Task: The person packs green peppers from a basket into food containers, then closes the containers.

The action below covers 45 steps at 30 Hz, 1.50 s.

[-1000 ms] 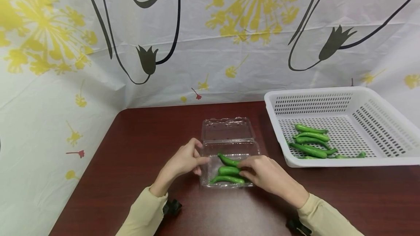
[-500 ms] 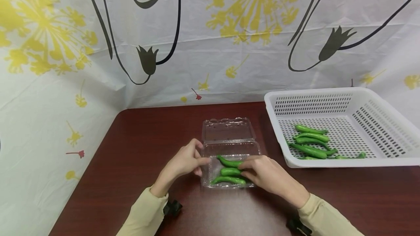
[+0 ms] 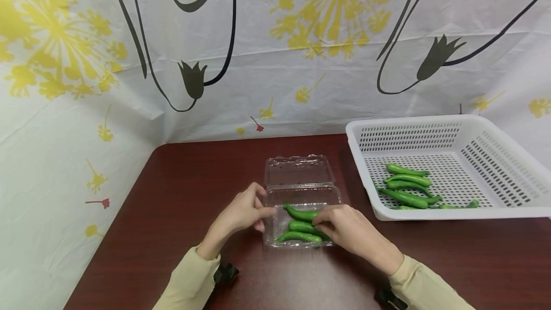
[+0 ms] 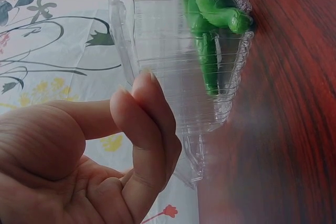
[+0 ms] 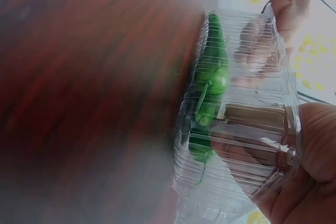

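A clear plastic clamshell container [image 3: 275, 226] stands on the table with its lid [image 3: 297, 171] folded back. Several green chili peppers [image 3: 299, 237] lie side by side inside it. My left hand [image 3: 241, 209] holds the container's left wall at the rim, fingers bent outside it in the left wrist view. My right hand [image 3: 348, 231] reaches over the right wall. Its thumb and fingers pinch the stem end of a middle chili pepper [image 3: 303, 226]; through the plastic in the right wrist view those fingers [image 5: 236, 150] show down by the peppers. The right ends of the peppers are partly hidden by that hand.
To the right stands a white perforated basket [image 3: 430, 213] with several more green peppers [image 3: 409, 185] toward its left side. The dark red wooden table [image 3: 206, 171] meets a patterned white cloth [image 3: 275, 85] at the back and left.
The peppers under the right hand have shifted slightly, the upper one toward the front and the middle one a little to the right. Both hands have stayed nearly in place.
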Each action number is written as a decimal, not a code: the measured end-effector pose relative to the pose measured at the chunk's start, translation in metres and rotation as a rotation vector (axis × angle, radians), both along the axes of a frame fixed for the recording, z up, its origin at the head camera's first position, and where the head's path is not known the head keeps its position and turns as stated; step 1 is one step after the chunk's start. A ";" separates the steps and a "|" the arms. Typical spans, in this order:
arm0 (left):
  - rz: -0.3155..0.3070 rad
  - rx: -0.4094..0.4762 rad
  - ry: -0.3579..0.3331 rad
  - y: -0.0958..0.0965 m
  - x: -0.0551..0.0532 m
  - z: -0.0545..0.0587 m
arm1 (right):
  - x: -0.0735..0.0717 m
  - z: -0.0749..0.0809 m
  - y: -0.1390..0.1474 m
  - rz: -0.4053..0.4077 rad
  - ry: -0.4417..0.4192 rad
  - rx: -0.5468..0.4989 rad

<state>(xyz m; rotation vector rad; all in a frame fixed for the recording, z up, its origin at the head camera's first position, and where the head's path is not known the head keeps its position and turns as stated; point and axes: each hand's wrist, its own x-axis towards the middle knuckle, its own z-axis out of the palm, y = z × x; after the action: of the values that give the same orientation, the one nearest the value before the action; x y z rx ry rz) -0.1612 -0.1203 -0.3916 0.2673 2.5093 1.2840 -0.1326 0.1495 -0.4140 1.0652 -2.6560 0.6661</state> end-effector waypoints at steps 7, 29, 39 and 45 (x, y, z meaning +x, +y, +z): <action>0.000 -0.004 -0.001 0.000 0.000 0.000 | -0.002 0.001 0.001 0.004 0.030 -0.041; -0.002 0.008 -0.011 -0.003 -0.001 -0.001 | -0.010 0.026 0.018 -0.047 0.228 -0.151; -0.004 0.010 -0.016 -0.003 -0.002 -0.002 | -0.013 0.030 0.024 -0.064 0.238 -0.162; -0.006 0.015 -0.022 -0.003 -0.002 -0.001 | -0.013 0.032 0.028 -0.072 0.243 -0.175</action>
<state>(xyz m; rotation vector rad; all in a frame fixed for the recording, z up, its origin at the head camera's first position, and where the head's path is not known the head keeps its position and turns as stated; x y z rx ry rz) -0.1631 -0.1233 -0.3924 0.2621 2.4799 1.2974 -0.1459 0.1777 -0.3822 0.9334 -2.3700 0.6917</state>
